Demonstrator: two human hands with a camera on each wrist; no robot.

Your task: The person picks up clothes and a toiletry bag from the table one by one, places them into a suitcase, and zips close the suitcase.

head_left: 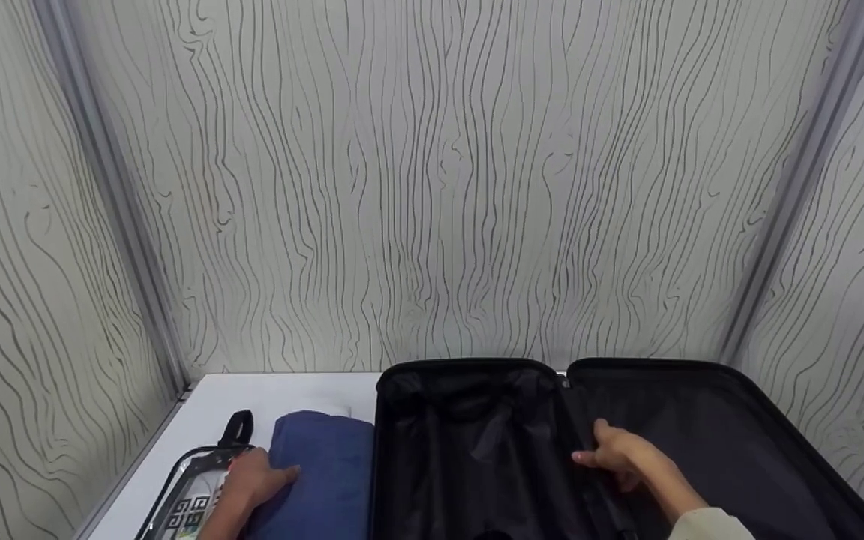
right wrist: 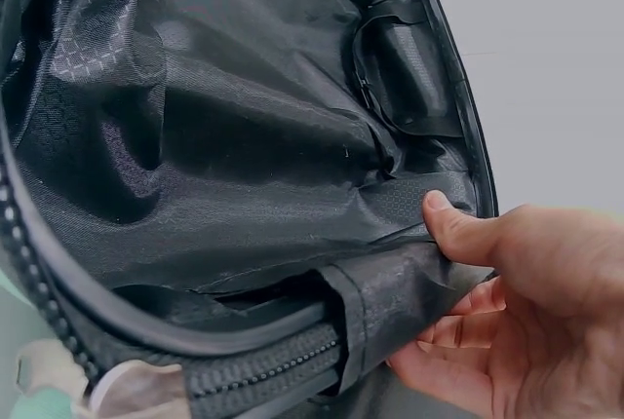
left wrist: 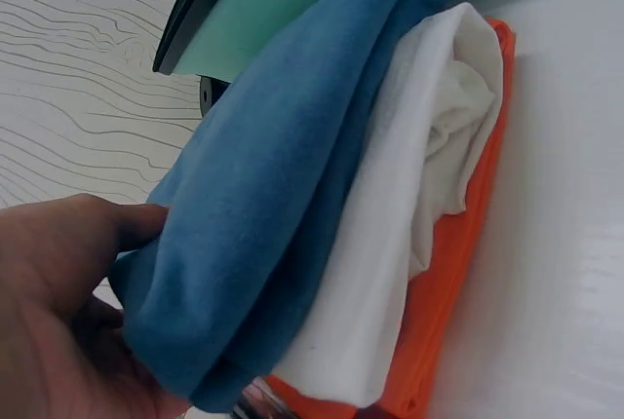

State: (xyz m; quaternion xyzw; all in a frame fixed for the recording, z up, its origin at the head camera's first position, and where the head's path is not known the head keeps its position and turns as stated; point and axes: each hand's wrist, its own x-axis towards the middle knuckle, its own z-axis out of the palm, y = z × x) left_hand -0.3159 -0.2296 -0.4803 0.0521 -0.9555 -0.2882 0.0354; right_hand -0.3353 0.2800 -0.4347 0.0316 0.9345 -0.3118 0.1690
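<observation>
Blue, soft and folded, one cloth (head_left: 327, 472) lies just right of our left hand (head_left: 252, 480), between it and one open suitcase (head_left: 469, 450) with a black fabric lining and two halves side by side. We hold the blue cloth by its near edge, thumb on one side and fingers curled at the other, parted only by its thickness. Our right hand (head_left: 616, 454) pinches the black lining where the suitcase's halves meet, thumb and fingers on opposite faces. Under the blue cloth we count one white cloth (left wrist: 375, 234) and one orange cloth (left wrist: 458, 253). One clear plastic pouch (head_left: 196, 480) with black trim sits left of the pile on one white table (head_left: 214, 394).
</observation>
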